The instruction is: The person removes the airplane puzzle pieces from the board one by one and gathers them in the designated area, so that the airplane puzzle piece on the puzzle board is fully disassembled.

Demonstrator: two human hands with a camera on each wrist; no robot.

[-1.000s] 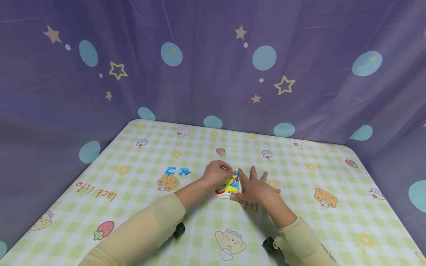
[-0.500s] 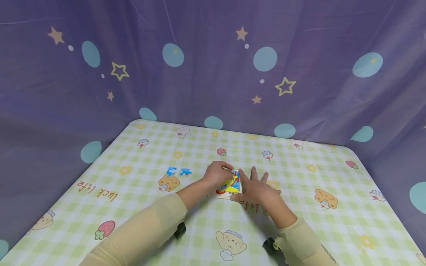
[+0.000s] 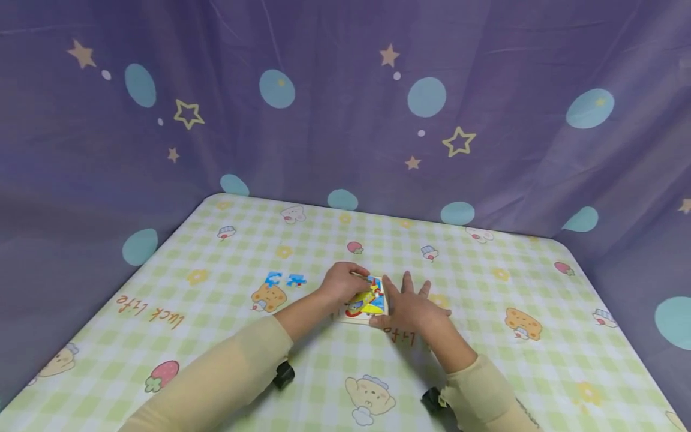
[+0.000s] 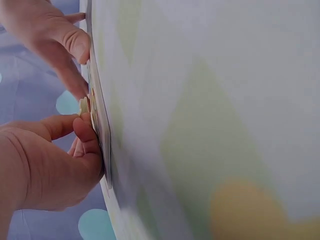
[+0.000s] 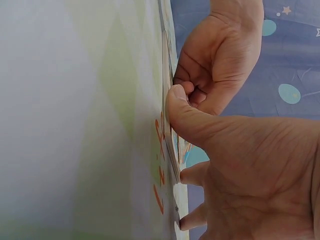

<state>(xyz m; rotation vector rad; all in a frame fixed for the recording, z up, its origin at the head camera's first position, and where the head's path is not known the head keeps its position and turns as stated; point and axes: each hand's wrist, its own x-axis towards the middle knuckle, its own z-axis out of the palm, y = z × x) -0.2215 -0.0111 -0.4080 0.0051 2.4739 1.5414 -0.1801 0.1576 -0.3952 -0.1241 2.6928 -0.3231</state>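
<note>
A small flat puzzle board (image 3: pixel 356 321) with a yellow and red cartoon picture on blue lies mid-table in the head view. My left hand (image 3: pixel 342 284) is over its left part and hides some of the picture. In the left wrist view, the thumb and index finger of that hand pinch a small wooden puzzle piece (image 4: pixel 84 106) just above the board. My right hand (image 3: pixel 415 309) has its fingers spread, with thumb and index fingertip touching the board's right side. Two blue puzzle pieces (image 3: pixel 273 279) lie apart on the table to the left.
The table has a green-and-white checked cloth (image 3: pixel 475 372) printed with cartoon figures. A purple curtain (image 3: pixel 345 150) with stars and blue ovals hangs behind and at the sides. A dark wrist camera (image 3: pixel 283 375) sits under the left forearm, another under the right.
My left hand has shifted slightly left over the board, uncovering a bit more of the picture. My right hand keeps its place at the board's edge. The head view has shifted slightly.
</note>
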